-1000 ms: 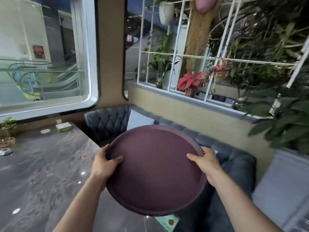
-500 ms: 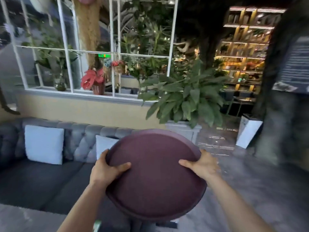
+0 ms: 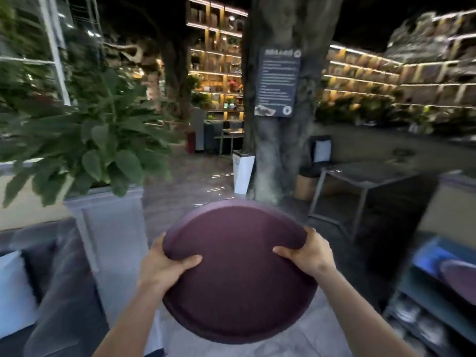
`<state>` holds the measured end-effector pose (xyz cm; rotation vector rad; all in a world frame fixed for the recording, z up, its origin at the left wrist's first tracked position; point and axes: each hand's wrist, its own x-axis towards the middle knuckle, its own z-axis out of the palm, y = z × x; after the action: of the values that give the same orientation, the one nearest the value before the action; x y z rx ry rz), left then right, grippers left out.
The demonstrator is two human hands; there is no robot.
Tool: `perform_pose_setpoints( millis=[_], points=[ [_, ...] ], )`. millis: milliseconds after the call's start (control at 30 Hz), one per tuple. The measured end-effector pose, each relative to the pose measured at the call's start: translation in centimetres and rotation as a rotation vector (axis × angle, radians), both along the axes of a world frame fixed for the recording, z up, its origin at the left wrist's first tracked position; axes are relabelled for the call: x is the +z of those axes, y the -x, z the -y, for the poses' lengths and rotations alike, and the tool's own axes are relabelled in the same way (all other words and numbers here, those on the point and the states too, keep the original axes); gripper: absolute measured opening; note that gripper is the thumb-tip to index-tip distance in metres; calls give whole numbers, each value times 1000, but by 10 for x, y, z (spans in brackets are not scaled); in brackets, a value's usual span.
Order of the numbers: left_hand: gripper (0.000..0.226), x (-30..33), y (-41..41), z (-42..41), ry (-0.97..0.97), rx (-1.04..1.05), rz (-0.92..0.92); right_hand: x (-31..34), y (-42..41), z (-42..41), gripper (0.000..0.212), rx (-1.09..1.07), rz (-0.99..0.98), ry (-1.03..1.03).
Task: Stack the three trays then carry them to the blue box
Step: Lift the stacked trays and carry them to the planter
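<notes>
Since half a second ago, your view is swinging to the right: the grey sofa and white-framed window are sliding out of sight, the leafy plant is now sitting at the left, and a tree trunk with a dark sign is filling the centre.

From the head camera, you are holding the purple round trays in front of you, low in the middle of the picture. Only the top tray is showing clearly, so you cannot tell from here how many are stacked beneath it. Your left hand is gripping the left rim, thumb lying over the top surface and fingers curled under. Your right hand is gripping the right rim in the same way. Both hands are closed on the stack, and the stack is tilting slightly towards you.

At the far right edge, low down, a blue box is coming into view, blurred by the motion. Something purple and rounded is lying in or on it; it may be another tray, but it is too blurred to say. A dark metal-framed table is standing between the tree and the box.

The box is lying to the right of the trays and a little below them, so your right hand is the nearer one. The carry is likely calling for more turning to the right before lowering the stack.
</notes>
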<state>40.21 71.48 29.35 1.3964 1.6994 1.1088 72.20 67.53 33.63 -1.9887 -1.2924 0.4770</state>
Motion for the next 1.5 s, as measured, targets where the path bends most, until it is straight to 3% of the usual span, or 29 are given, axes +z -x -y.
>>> perform_pose_setpoints(
  millis=[233,433,633,800,1000,1200,1500],
  points=[
    [122,-12,-156,-54,-8,-248,-49,-12,-125,34,111,-291,76,41],
    [118,-20,-272,-90,-24,-473,-123,-23,-203,53,100,-531,167,112],
    [130,-24,-380,-140,-22,-723,-85,-28,-264,57,95,-776,136,137],
    [133,-21,-461,-168,-28,-902,-75,-24,-300,61,100,-945,118,131],
    [133,-28,-541,-168,-38,-1071,-83,-28,-329,85,90,-1137,95,128],
    [131,-40,-617,-146,-32,-1190,-84,-40,-368,116,93,-1265,53,143],
    [128,-49,-747,-114,-36,-1229,-95,-59,-491,148,89,-1294,22,136]
  ],
)
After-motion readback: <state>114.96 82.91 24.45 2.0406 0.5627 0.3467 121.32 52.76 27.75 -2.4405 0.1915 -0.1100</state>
